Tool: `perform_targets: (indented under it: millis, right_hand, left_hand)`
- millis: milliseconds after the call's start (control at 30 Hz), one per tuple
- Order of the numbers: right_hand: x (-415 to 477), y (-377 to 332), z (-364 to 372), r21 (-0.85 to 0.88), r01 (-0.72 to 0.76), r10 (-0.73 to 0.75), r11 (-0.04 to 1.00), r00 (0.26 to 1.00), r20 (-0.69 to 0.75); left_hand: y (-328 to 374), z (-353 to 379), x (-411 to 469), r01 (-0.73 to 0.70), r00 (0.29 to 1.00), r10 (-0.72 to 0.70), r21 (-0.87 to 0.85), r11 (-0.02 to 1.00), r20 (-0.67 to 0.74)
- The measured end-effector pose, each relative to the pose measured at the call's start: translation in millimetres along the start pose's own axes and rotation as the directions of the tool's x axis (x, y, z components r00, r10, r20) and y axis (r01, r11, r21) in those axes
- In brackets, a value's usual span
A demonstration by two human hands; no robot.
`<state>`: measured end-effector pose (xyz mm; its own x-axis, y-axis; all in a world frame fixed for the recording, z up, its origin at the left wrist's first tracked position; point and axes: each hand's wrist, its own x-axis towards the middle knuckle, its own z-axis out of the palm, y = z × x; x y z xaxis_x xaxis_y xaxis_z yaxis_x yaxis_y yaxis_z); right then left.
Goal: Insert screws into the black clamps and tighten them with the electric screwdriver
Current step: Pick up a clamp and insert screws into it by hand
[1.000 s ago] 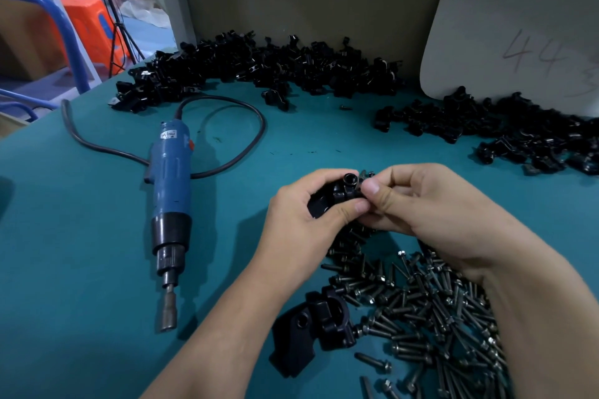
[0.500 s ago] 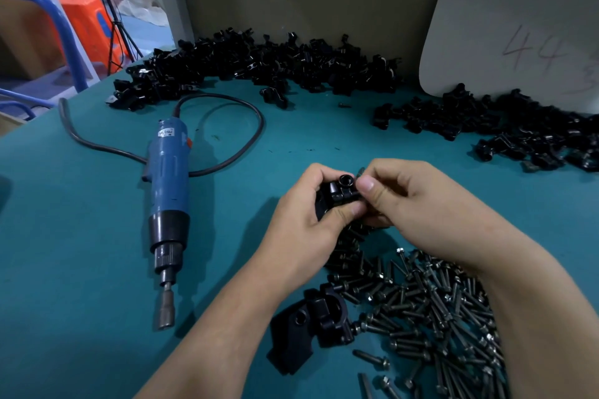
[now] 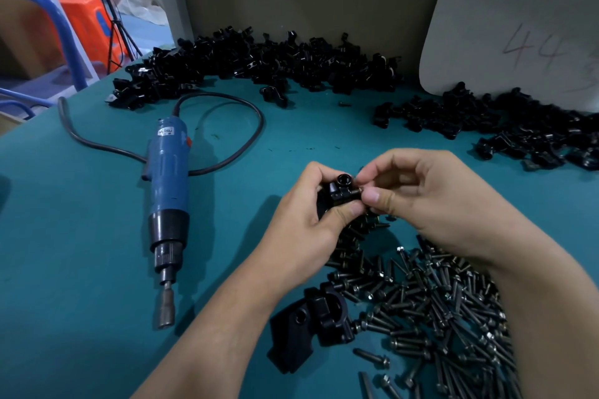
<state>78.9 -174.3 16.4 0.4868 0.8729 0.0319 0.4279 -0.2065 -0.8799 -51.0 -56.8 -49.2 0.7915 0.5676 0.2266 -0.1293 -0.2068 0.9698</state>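
Note:
My left hand [image 3: 311, 220] grips a small black clamp [image 3: 338, 193] above the teal table, its round hole facing up. My right hand [image 3: 431, 201] pinches a screw [image 3: 359, 192] at the clamp's right side, thumb and fingers closed on it; most of the screw is hidden. Below the hands lies a heap of dark screws [image 3: 437, 308]. The blue electric screwdriver [image 3: 168, 191] lies on the table to the left, bit toward me, untouched. Another black clamp [image 3: 327, 314] rests on a black block near my left forearm.
Piles of black clamps line the back wall [image 3: 259, 65] and the right side [image 3: 505, 126]. The screwdriver's black cord [image 3: 233, 100] loops across the table. A grey board [image 3: 518, 39] leans on the wall at the right. The table's left edge drops to a blue cart frame [image 3: 58, 23].
My right hand's fingers have shifted from over the clamp's top to its right side, uncovering the top hole. The clamp has turned slightly in my left hand. The screwdriver has not moved.

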Motion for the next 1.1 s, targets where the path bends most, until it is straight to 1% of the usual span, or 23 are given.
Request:
perform_targets:
  millis: [167,300,467,533,600,667,700,733,767,800,833,900,967,1033,1100]
  right_hand:
    - [3,4,2,-0.014,-0.016,0.015,1.000,1.000,-0.022]
    - [4,6,4,-0.076,-0.042,0.041,0.996,0.999,-0.014]
    - [4,3,9,-0.188,-0.074,0.072,0.979,0.997,-0.019]
    - [1,-3,6,-0.225,-0.114,0.112,0.968,0.993,-0.021]
    - [-5,-11,-6,-0.270,-0.159,0.149,0.950,0.987,-0.058]
    - [-18,-19,-24,-0.382,-0.193,0.179,0.904,0.981,-0.073]
    - [-28,-21,-30,-0.466,-0.220,0.234,0.857,0.972,-0.030]
    - [-40,-22,-32,-0.552,-0.250,0.320,0.795,0.947,0.032]
    - [-52,-21,-29,-0.622,-0.277,0.413,0.733,0.907,0.083]
    - [-63,-18,-24,-0.667,-0.284,0.470,0.689,0.876,0.112]
    - [-73,-14,-18,-0.694,-0.264,0.476,0.670,0.870,0.130]
    - [-85,-6,-10,-0.689,-0.211,0.387,0.694,0.915,0.110]
    - [-91,-1,-9,-0.670,-0.169,0.264,0.723,0.964,0.042]
    - [-95,1,-9,-0.685,-0.137,0.191,0.716,0.982,0.004]
    - [-98,2,-7,-0.695,-0.122,0.183,0.709,0.983,0.014]
  left_hand:
    - [1,0,-1,0.010,1.000,-0.010,0.032,0.999,-0.013]
    - [0,0,-1,0.008,1.000,-0.008,0.039,0.999,-0.005]
    - [-1,1,0,0.034,0.999,-0.034,-0.013,0.999,-0.011]
    - [-3,0,0,0.045,0.999,-0.046,-0.033,0.998,-0.027]
    - [-4,-1,1,0.063,0.996,-0.066,-0.063,0.996,-0.055]
    - [-5,-1,2,0.085,0.993,-0.094,-0.116,0.990,-0.073]
    - [-4,-1,2,0.091,0.991,-0.103,-0.143,0.986,-0.080]
    - [-3,-1,2,0.098,0.990,-0.114,-0.173,0.980,-0.087]
    - [-2,-1,3,0.105,0.987,-0.129,-0.216,0.971,-0.096]
    - [0,-1,3,0.114,0.984,-0.148,-0.280,0.953,-0.103]
    - [1,-1,3,0.125,0.979,-0.173,-0.364,0.923,-0.103]
    - [5,-2,5,0.153,0.970,-0.233,-0.553,0.819,-0.077]
    - [11,-4,5,0.186,0.955,-0.294,-0.712,0.677,-0.030]
    - [17,-6,5,0.222,0.941,-0.336,-0.810,0.542,0.033]
    - [21,-8,3,0.264,0.927,-0.362,-0.856,0.444,0.098]
